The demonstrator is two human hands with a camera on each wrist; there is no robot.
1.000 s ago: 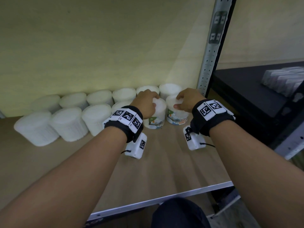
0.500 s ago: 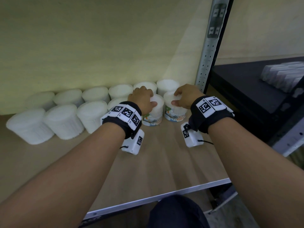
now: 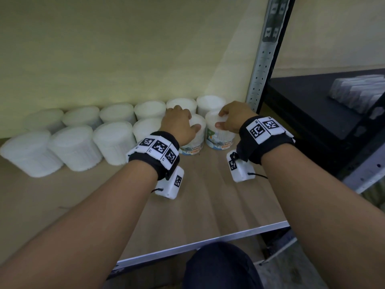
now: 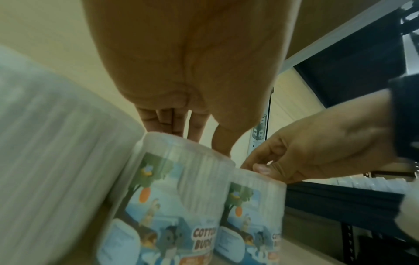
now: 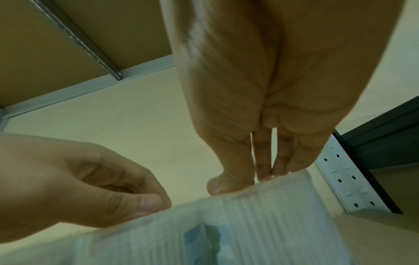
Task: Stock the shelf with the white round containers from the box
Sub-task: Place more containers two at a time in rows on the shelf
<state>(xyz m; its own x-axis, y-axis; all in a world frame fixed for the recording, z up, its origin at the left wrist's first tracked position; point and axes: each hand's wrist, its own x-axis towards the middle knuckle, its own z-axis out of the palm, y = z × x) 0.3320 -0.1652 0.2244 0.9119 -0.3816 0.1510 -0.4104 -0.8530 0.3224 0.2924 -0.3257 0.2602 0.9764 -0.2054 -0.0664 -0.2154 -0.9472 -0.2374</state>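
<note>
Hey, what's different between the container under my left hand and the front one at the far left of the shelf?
The container under the left hand shows a colourful cotton buds label; the far-left front container shows only plain white. The left hand has a grip on the first; nothing touches the far-left one. Both are white round tubs standing upright in the front row.

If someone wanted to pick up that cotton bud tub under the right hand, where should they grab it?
From above, by the lid's rim, as the right hand does now. The cotton bud tub stands upright with neighbours beside and behind it and the shelf post close by, so only its top is easy to reach.
</note>
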